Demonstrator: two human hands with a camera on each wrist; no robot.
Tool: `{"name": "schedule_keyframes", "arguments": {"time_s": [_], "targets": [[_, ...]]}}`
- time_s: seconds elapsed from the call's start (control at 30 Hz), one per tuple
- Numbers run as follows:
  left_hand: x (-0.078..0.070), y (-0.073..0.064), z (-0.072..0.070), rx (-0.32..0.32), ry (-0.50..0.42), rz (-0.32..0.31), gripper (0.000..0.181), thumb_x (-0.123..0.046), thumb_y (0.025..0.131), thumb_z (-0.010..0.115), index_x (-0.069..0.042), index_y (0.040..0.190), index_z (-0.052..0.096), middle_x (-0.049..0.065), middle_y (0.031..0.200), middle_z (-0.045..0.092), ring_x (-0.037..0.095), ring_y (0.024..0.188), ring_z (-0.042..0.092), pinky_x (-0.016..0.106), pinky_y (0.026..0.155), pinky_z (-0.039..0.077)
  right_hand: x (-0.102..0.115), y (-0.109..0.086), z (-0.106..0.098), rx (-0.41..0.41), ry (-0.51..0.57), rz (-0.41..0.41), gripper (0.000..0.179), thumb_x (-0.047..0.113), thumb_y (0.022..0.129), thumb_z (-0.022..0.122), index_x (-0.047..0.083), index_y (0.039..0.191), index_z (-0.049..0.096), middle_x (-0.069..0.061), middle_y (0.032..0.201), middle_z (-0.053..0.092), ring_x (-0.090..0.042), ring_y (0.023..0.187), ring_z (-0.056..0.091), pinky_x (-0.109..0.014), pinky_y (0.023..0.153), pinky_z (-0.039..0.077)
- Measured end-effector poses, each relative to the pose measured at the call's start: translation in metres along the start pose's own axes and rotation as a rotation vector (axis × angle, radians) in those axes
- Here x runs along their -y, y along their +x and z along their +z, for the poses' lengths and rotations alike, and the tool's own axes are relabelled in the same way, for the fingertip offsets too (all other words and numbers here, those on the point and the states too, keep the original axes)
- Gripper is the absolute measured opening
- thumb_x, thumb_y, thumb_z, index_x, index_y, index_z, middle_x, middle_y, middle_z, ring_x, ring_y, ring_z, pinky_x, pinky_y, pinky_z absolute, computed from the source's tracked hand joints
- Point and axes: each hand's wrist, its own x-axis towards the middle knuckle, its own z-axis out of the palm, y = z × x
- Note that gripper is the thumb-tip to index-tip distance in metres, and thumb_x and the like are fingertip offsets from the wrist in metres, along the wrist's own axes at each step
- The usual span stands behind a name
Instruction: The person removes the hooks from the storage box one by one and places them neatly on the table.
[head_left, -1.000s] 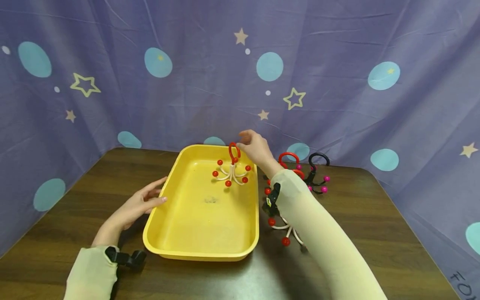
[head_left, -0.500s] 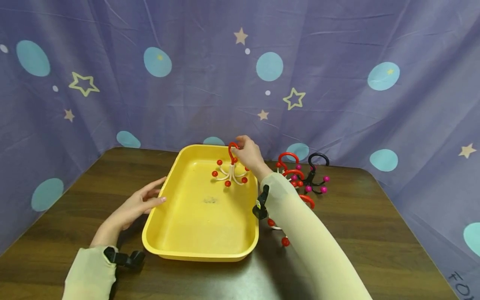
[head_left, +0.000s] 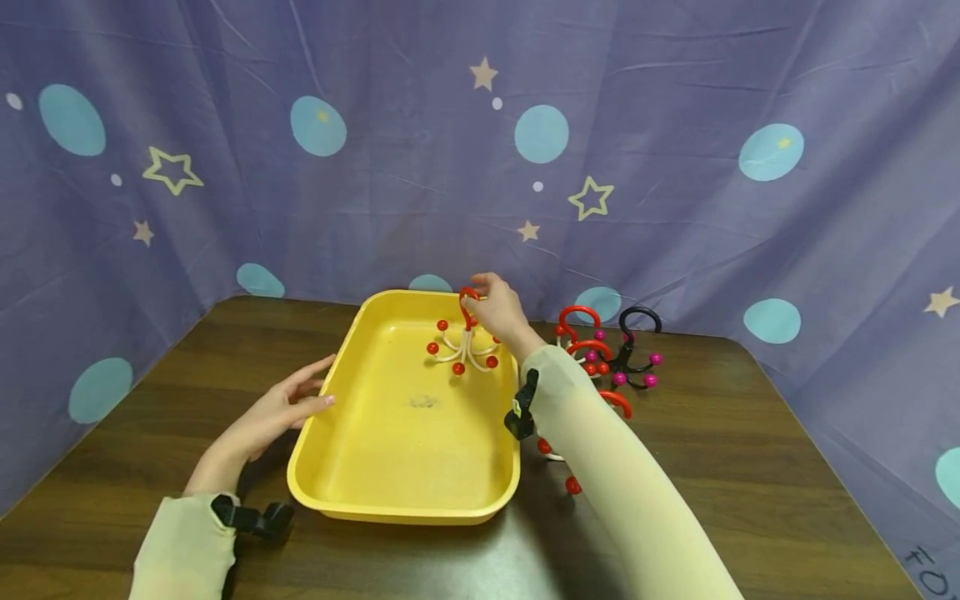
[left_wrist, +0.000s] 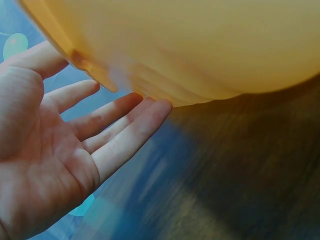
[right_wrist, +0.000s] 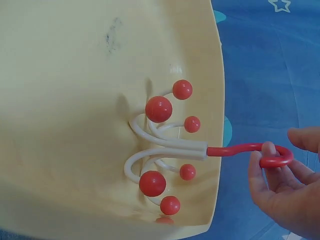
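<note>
A hanger point(head_left: 467, 342) with a red hook on top and several curved white arms tipped with red balls stands upright inside a yellow tray point(head_left: 405, 513), near its far right corner. My right hand point(head_left: 498, 310) is at its hook; in the right wrist view the fingers curl round the red hook point(right_wrist: 276, 161), while the thumb stays apart from it. On the tray's left side my left hand point(head_left: 270, 412) holds the rim, thumb over the edge. From the left wrist, the other fingertips point(left_wrist: 161, 107) touch the outer wall point(left_wrist: 200, 60), loosely spread.
Right of the tray are more red-hooked hangers point(head_left: 588, 347), partly hidden by my right sleeve point(head_left: 592, 450). A black hanger point(head_left: 625, 354) with pink balls stands behind them. A purple curtain point(head_left: 420, 208) hangs behind the brown table point(head_left: 750, 467).
My right hand has moved slightly left and down onto the red hook of the hanger. The left hand, the tray and the hanger stay in place.
</note>
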Motion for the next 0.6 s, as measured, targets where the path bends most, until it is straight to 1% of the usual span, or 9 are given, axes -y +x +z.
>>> {"name": "schedule_keyframes", "arguments": {"time_s": [0.13,0.27,0.4,0.6], "targets": [[0.0,0.0004,-0.0001,0.003,-0.001,0.004,0.065,-0.022,0.092,0.053,-0.014,0.146,0.018,0.027,0.126,0.043,0.012,0.093,0.059,0.034,0.075,0.051,-0.0004,0.0005,0.0009,0.0,-0.026,-0.01,0.043,0.019,0.088,0.058,0.01,0.129,0.048,-0.01,0.119,0.055,-0.024,0.104,0.054,-0.036,0.088,0.046],[-0.0004,0.0006,-0.0004,0.006,-0.001,0.011,0.065,-0.022,0.093,0.052,-0.013,0.146,0.017,0.028,0.126,0.043,0.012,0.093,0.06,0.035,0.076,0.051,0.0001,-0.0005,0.0012,0.006,-0.037,-0.019,0.037,0.017,0.088,0.058,0.01,0.124,0.054,-0.009,0.114,0.059,-0.022,0.098,0.057,-0.035,0.084,0.048],[-0.0004,0.001,-0.0003,0.002,0.003,0.008,0.065,-0.022,0.092,0.053,-0.014,0.146,0.018,0.027,0.126,0.043,0.013,0.093,0.06,0.036,0.076,0.051,0.0006,-0.0029,0.0015,0.016,-0.033,-0.026,0.03,0.015,0.088,0.058,0.009,0.116,0.062,-0.006,0.109,0.063,-0.02,0.092,0.059,-0.033,0.081,0.049],[0.0006,0.0008,-0.0007,0.003,0.015,0.004,0.065,-0.023,0.092,0.053,-0.014,0.147,0.017,0.027,0.126,0.043,0.014,0.094,0.06,0.037,0.076,0.051,0.0036,-0.0067,0.0026,0.016,-0.039,-0.053,0.021,0.014,0.085,0.062,0.012,0.105,0.069,-0.002,0.1,0.067,-0.017,0.085,0.061,-0.029,0.075,0.05]]}}
